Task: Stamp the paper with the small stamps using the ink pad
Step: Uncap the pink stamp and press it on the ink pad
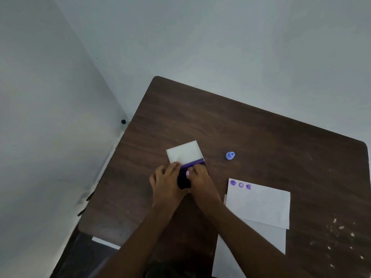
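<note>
Head view: we've got both hands on the ink pad [185,167].
Left hand [167,180] steadies its edge; right hand [198,175] pinches something pink, stamped paper [261,203] right.

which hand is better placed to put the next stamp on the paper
Right, probably. The right hand is already at the ink pad, seemingly pinching a small pink stamp, and the paper with its three purple prints lies on its side. The left hand rests on the pad's far side.
</note>
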{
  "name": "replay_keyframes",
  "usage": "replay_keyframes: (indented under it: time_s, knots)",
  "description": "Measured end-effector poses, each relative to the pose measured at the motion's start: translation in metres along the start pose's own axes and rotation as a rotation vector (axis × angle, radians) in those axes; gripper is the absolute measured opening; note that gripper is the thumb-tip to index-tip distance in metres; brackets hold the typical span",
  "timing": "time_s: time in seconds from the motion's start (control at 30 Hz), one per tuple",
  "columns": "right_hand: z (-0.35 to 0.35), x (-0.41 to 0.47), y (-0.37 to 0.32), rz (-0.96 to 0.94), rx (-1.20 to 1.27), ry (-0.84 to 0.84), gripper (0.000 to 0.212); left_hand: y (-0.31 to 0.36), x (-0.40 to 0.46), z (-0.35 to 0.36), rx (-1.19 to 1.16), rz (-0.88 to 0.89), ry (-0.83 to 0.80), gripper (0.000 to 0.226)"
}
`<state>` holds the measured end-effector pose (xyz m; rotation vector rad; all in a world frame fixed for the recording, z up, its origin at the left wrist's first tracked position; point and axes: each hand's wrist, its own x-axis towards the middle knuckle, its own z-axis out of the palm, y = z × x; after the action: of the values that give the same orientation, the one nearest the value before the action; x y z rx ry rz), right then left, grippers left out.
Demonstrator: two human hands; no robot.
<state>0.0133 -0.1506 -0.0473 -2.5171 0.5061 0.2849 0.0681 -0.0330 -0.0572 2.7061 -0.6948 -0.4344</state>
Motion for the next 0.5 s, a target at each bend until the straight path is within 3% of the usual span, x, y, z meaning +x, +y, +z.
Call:
replay_keyframes:
  time_s: [0.13, 0.3, 0.5]
  knots:
    - [0.0023, -0.0037, 0.0026, -0.067, -0.044, 0.107, 0.027, -0.0012, 0.0010, 0.0021, 0.001, -0.013, 0.005, 0.086]
    - [0.0083, -0.0026, 0.0076, -0.036, -0.031, -0.035, 0.050, 0.0005, 0.0015, 0.0019, -0.007, -0.018, -0.004, 0.085]
    - [0.0102, 0.0005, 0.0082, -0.024, -0.008, 0.015, 0.040, 0.0002, 0.0011, -0.0004, -0.001, -0.013, -0.002, 0.085]
